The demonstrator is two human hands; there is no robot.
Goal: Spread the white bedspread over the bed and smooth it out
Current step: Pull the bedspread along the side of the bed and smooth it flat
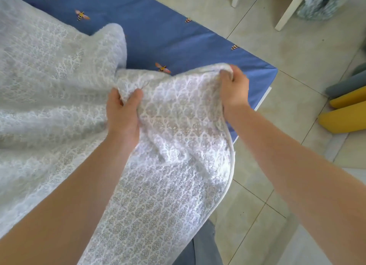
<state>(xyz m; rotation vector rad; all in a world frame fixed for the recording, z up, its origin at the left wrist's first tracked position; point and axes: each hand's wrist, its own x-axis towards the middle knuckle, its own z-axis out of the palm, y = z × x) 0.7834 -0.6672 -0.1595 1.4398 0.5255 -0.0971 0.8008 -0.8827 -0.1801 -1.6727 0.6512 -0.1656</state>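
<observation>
The white bedspread (pixel 49 82), with a grey floral pattern, lies bunched over the left part of the bed (pixel 178 33), whose blue sheet carries printed bees. My left hand (pixel 122 110) is closed on a fold of the bedspread near its middle edge. My right hand (pixel 234 88) grips the piped corner edge, lifted a little above the bed's near corner. The cloth between my hands hangs down toward me over the bed's side. The blue sheet is uncovered at the far right and along the foot.
A tiled floor (pixel 297 57) surrounds the bed on the right. White furniture legs (pixel 287 13) and a fluffy grey item (pixel 320 5) stand at the top right. Yellow and grey wedge cushions (pixel 344 114) lie on the floor at the right edge.
</observation>
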